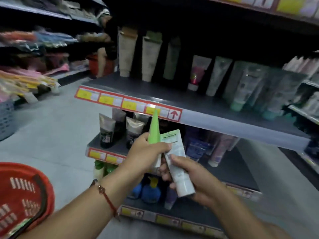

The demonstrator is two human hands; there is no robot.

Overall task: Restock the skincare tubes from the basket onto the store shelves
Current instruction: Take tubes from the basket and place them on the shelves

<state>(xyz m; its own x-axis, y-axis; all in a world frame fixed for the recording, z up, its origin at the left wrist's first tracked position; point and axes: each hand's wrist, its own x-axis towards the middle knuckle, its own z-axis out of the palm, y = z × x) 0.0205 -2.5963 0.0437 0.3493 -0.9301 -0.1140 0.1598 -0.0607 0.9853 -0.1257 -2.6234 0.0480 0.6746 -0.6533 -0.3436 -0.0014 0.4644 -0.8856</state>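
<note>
My left hand (146, 152) grips a bright green tube (154, 130) that points up, with its tip in front of the upper shelf's price strip (127, 103). My right hand (191, 176) holds a pale white-and-green tube (177, 163), its crimped end up and its cap down. The two tubes touch side by side in front of the shelves. The red basket (20, 195) sits at the lower left by my left forearm; what it holds is hard to tell.
The upper shelf (172, 95) carries upright tubes, beige at the left, pink and grey-green to the right, with a bare front strip. Lower shelves hold dark tubes (107, 131), blue bottles (150, 190) and purple tubes. A grey floor aisle and a grey crate (6, 118) lie left.
</note>
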